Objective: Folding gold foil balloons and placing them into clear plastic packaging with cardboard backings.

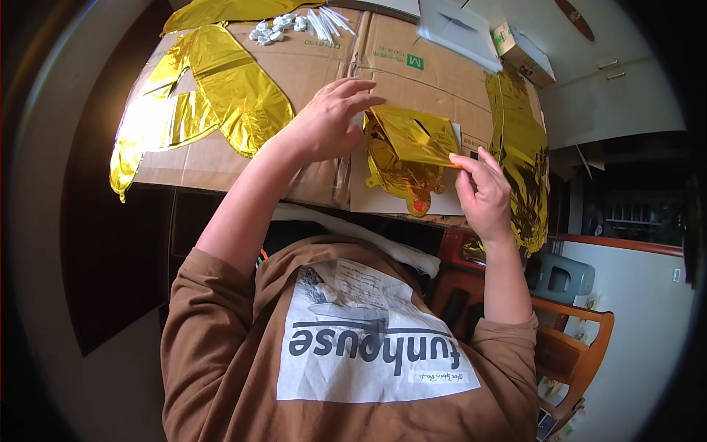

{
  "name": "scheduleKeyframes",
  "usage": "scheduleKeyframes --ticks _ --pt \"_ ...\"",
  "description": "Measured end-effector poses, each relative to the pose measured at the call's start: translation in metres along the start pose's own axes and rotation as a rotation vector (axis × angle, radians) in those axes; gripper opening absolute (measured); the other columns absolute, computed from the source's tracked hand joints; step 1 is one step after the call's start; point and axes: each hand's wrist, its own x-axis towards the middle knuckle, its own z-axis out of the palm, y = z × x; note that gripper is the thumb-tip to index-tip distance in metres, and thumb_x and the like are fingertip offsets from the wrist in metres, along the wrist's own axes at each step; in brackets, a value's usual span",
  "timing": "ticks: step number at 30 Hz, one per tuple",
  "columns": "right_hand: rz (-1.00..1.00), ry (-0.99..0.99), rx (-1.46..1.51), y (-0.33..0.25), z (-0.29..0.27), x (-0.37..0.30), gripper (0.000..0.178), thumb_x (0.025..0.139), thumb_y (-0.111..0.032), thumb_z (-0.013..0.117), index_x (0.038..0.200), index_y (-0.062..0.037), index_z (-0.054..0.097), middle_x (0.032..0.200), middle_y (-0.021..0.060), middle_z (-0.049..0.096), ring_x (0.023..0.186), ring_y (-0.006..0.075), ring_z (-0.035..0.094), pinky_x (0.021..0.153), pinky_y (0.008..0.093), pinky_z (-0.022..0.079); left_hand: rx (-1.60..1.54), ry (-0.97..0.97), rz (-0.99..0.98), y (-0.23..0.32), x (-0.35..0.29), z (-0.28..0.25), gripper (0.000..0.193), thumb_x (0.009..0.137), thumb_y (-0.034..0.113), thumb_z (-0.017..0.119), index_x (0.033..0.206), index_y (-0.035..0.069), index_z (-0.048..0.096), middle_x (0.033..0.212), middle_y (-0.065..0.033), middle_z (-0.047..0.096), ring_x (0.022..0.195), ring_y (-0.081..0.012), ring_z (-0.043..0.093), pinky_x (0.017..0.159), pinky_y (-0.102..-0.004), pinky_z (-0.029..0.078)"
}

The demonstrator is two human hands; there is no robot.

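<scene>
A gold foil balloon (409, 151), flat and partly folded over, lies on a white sheet (359, 195) in front of me. My right hand (486, 195) pinches the right edge of its folded part between thumb and fingertips. At the balloon's upper left corner hovers my left hand (331, 121), its fingers apart and nothing visible in them. A rounded tab with a red spot sticks out at the balloon's near edge. Farther left, a larger gold foil balloon (247, 88) with a cut-out middle is spread flat.
Cardboard (324, 70) covers the work surface. White small pieces (272, 29) and white sticks (328, 23) lie at the back. More gold foil (519, 147) hangs over the right edge. A carton (523, 53) and clear plastic sheet (453, 37) stand back right; a wooden chair (582, 357) is at right.
</scene>
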Motion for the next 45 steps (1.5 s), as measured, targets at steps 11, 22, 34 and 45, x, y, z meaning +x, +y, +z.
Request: scheduleKeyframes --ticks 11,22,34,45 --pt "-0.106 0.046 -0.106 0.0 -0.008 0.025 0.025 0.083 -0.001 0.069 0.106 -0.0093 0.068 0.094 0.0072 0.075 0.088 0.0261 0.072 0.105 0.0521 0.047 -0.129 0.029 0.219 0.018 0.022 0.018 0.03 0.074 0.003 0.077 0.104 0.006 0.074 0.105 -0.0091 0.072 0.099 -0.0304 0.068 0.094 -0.042 0.053" --pt "-0.128 0.158 -0.245 0.019 0.007 0.005 0.036 0.077 -0.008 0.076 0.113 -0.0105 0.069 0.114 0.0081 0.072 0.104 0.0242 0.069 0.106 0.0492 0.045 -0.139 0.0 0.184 0.02 0.02 0.027 0.034 0.076 0.002 0.076 0.11 0.006 0.073 0.107 -0.0103 0.072 0.098 -0.031 0.07 0.086 -0.0391 0.058" --pt "-0.087 -0.223 -0.05 -0.009 0.007 -0.043 0.056 0.074 -0.023 0.078 0.125 -0.0055 0.063 0.133 0.0144 0.059 0.126 0.0313 0.054 0.113 0.0508 0.039 -0.254 -0.072 0.031 0.019 0.028 0.016 0.036 0.08 -0.005 0.068 0.114 0.003 0.071 0.109 -0.0134 0.072 0.099 -0.0314 0.071 0.088 -0.037 0.058" --pt "-0.157 -0.19 -0.106 -0.015 0.017 -0.07 0.034 0.073 -0.012 0.075 0.107 -0.0087 0.07 0.117 0.01 0.067 0.113 0.026 0.063 0.114 0.0507 0.037 -0.238 -0.136 0.028 0.048 0.009 0.014 0.037 0.08 -0.005 0.068 0.115 0.005 0.073 0.108 -0.0128 0.072 0.098 -0.0311 0.071 0.087 -0.0376 0.058"
